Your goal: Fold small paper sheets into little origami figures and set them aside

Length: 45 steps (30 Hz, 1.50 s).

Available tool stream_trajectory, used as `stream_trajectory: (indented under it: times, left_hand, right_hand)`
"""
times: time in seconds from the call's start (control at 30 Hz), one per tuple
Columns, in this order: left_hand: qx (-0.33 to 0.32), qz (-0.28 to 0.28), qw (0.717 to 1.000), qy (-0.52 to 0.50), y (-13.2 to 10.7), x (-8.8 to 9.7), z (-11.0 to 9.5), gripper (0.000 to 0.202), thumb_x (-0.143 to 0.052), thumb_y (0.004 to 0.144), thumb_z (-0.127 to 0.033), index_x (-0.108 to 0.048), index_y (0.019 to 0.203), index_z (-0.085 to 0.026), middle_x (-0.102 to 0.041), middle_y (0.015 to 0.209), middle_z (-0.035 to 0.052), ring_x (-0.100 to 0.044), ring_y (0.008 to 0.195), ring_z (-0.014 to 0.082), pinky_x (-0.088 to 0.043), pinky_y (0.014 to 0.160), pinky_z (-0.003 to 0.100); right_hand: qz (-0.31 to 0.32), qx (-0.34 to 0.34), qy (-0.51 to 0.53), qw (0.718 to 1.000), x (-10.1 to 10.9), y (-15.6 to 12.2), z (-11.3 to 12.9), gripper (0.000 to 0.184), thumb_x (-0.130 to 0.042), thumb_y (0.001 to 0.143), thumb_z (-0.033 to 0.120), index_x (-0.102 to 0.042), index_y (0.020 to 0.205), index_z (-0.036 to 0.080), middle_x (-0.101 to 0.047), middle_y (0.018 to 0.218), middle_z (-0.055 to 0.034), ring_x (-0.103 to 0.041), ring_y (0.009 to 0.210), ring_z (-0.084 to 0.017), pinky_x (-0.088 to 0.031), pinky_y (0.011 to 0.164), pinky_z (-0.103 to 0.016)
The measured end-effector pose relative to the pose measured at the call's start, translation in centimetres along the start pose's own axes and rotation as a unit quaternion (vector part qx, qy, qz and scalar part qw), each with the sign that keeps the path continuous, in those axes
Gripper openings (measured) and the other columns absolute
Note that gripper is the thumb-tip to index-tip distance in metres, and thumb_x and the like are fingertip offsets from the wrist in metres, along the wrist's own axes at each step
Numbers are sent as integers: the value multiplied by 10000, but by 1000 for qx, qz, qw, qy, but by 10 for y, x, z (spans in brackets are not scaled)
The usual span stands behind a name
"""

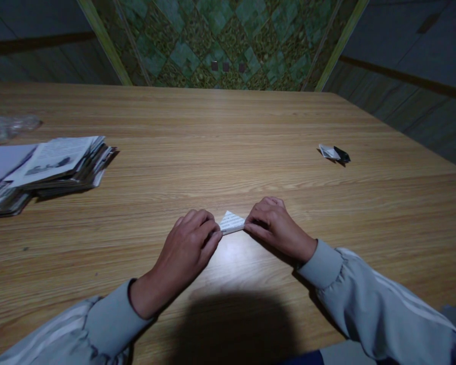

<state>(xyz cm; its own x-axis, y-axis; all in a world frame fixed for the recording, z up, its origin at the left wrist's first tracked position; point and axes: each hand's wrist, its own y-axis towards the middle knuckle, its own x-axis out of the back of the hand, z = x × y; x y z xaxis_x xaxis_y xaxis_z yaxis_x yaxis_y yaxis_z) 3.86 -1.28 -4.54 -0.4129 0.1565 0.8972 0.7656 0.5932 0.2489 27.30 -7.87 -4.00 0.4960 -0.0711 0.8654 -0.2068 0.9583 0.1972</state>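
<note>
A small folded piece of printed paper [231,221] lies between my two hands, low over the table, its visible part a triangle with the point away from me. My left hand [193,235] pinches its left end between thumb and fingers. At the right end, my right hand [271,223] pinches it the same way. A folded strip runs along the near edge of the paper. Both its ends are hidden under my fingers.
The wooden table [213,121] stretches away to a green patterned wall. At the left stands a stack of printed papers [61,162], with clear crumpled plastic [9,124] behind it. Far right lie a white folded paper piece [329,151] and a black one [342,155].
</note>
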Motion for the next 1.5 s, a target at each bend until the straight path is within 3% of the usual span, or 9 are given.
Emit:
stream_trajectory:
  times: [0.63, 1.33, 1.5]
  left_hand:
    - [32, -4, 998, 54, 4, -6, 1, 171, -529, 978, -280, -571, 845, -182, -581, 919, 69, -528, 882, 239, -432, 773, 384]
    - [40, -4, 992, 121, 7, -4, -1, 174, -582, 957, -306, -584, 838, -180, -608, 932, 87, -553, 878, 259, -430, 736, 386]
    - [35, -20, 991, 129, 6, -3, -1, 145, -585, 959, -301, -600, 911, -166, -628, 953, 101, -566, 879, 270, -451, 731, 393]
  right_hand:
    - [-22, -88, -30, 995, -7, 4, 2, 195, -734, 881, 324, -652, 785, 175, -645, 818, -21, -521, 870, -198, -293, 869, -352]
    - [-16, -89, -80, 993, -7, 6, 8, 232, -709, 910, 367, -671, 794, 169, -659, 833, -32, -504, 867, -210, -272, 824, -362]
    - [-15, -89, -81, 993, -6, 6, 8, 217, -710, 908, 357, -664, 805, 172, -660, 840, -36, -496, 869, -211, -271, 832, -364]
